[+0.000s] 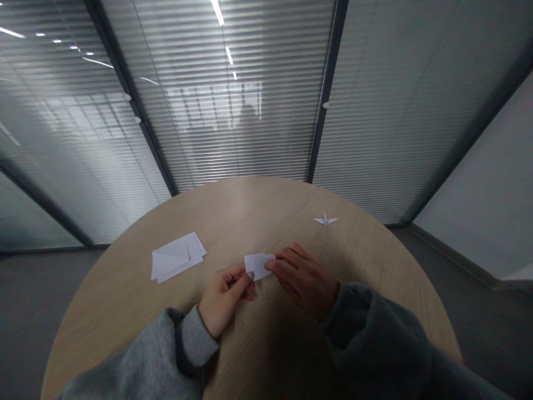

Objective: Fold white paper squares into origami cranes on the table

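A small folded piece of white paper [257, 265] is held between my two hands, just above the table in front of me. My left hand [227, 294] pinches its lower left corner between thumb and fingers. On the other side, my right hand [306, 278] grips the right edge, thumb on the near face and fingers curled over it. The paper's far face is hidden. To the left lies a loose stack of white paper sheets [175, 258], slightly fanned out. Farther off on the right sits a folded white paper crane [325, 219] with its wings spread.
All of this rests on a round, light wood table [250, 200]. Past its far edge stand glass panels with blinds [245, 150], split by dark frames. A white wall [478, 183] rises at the right, and dark floor [25, 305] shows around the table.
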